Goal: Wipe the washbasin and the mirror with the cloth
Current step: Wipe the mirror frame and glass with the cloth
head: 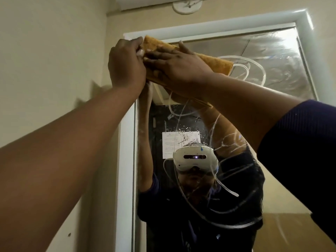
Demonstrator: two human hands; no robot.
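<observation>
Both bare arms reach up to the top left corner of a tall wall mirror with a white rounded frame (272,73). A folded orange-brown terry cloth (214,65) lies flat against the glass just under the top rail of the frame, its left end at the corner and its right end free toward the middle of the mirror. The left hand (126,64) is curled closed around the left end of the cloth, knuckles toward the camera, next to the left side of the frame. The right hand (179,67) lies open on the cloth with fingers spread and pointing left, palm pressing the fabric to the glass; its fingertips (151,59) touch the left hand. A dark blue ribbed sleeve (300,142) covers the right upper arm at the near right edge. White soapy streaks (254,70) loop over the glass right of and below the cloth. The mirror reflects the raised arms and a white headset. A cream wall (45,51) fills the left. The washbasin is out of view.
</observation>
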